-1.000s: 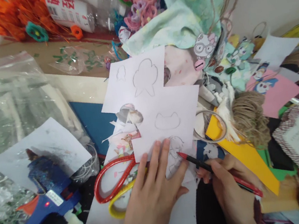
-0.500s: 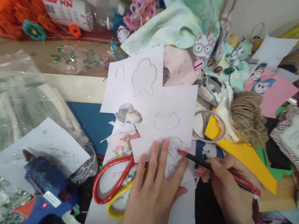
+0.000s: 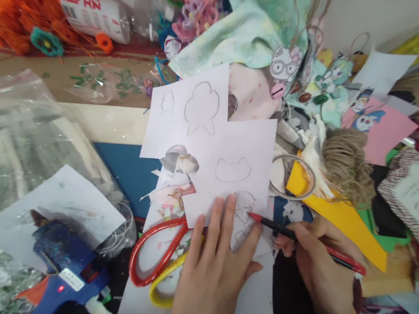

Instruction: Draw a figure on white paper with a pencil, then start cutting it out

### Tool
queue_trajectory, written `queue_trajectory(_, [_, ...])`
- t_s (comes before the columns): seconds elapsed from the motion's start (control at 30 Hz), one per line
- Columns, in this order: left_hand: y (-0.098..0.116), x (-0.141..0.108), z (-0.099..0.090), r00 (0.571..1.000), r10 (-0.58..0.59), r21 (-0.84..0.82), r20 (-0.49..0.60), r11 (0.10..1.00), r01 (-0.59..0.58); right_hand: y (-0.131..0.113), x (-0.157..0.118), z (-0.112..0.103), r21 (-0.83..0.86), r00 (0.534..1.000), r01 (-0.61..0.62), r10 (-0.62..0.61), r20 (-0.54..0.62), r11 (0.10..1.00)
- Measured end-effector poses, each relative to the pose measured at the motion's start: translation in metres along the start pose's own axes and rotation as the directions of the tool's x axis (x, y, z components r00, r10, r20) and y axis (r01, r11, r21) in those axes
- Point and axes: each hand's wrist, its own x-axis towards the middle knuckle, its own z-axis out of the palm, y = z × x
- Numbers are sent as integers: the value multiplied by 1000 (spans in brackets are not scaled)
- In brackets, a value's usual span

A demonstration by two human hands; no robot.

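A white sheet of paper (image 3: 208, 147) with cut-out notches carries several pencil outlines, among them a cat-eared shape and a small figure. My left hand (image 3: 216, 264) lies flat on its lower part, fingers stretched out. In my right hand (image 3: 324, 265) is a red and black pen (image 3: 280, 228), whose red tip points at the small figure drawing (image 3: 244, 209) just beyond my left index finger. Whether the tip touches the paper I cannot tell. Red and yellow scissor handles (image 3: 156, 251) lie left of my left hand, partly under the paper.
At left a blue glue gun (image 3: 67, 278) with a lit red light rests by a stained paper sheet (image 3: 81, 210). A roll of tape (image 3: 308, 185), yellow card (image 3: 352, 231) and twine (image 3: 349, 164) crowd the right. Behind stand a bottle (image 3: 98, 14) and orange crocheted flowers (image 3: 18, 27).
The pen tip has shifted very slightly to the left and down over the figure drawing. My left hand stays in place on the paper.
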Motion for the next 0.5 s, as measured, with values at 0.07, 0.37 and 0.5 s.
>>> queue_trajectory(0.07, [0,0,0,1000,-1,2,0,1000,1,0,0,0,-5,1000,-3,3,-9,1000])
queue_trajectory(0.37, [-1,0,0,1000,-2,4,-6,1000,2,-1,0,1,10,1000,11,-11,-9,1000])
queue_trajectory(0.5, [0,1,0,1000,1,5,-16,1000,0,-2,0,1,-4,1000,3,-3,-18,1000])
